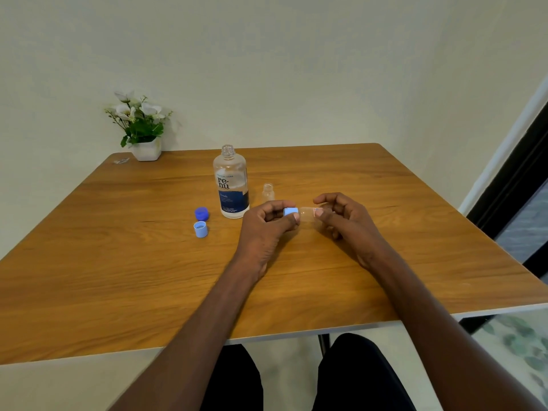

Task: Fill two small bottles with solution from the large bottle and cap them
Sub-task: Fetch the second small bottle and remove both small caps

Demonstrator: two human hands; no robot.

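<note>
Left of centre on the wooden tabletop (118, 232), a dark blue cap (201, 213) and a light blue cap (200, 229) lie beside the uncapped large clear bottle (232, 185); an open small clear bottle (268, 192) stands just right of it. At centre, the left hand (267, 223) pinches a light blue cap (290, 211) on a sideways small bottle (308, 214), gripped by the right hand (347, 218). Judged best: steady the body, turn only the cap, keep it square.

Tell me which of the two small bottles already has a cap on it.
The small bottle held sideways between both hands: the left hand grips its light blue cap. The other small bottle stands open-necked beside the large bottle.
</note>
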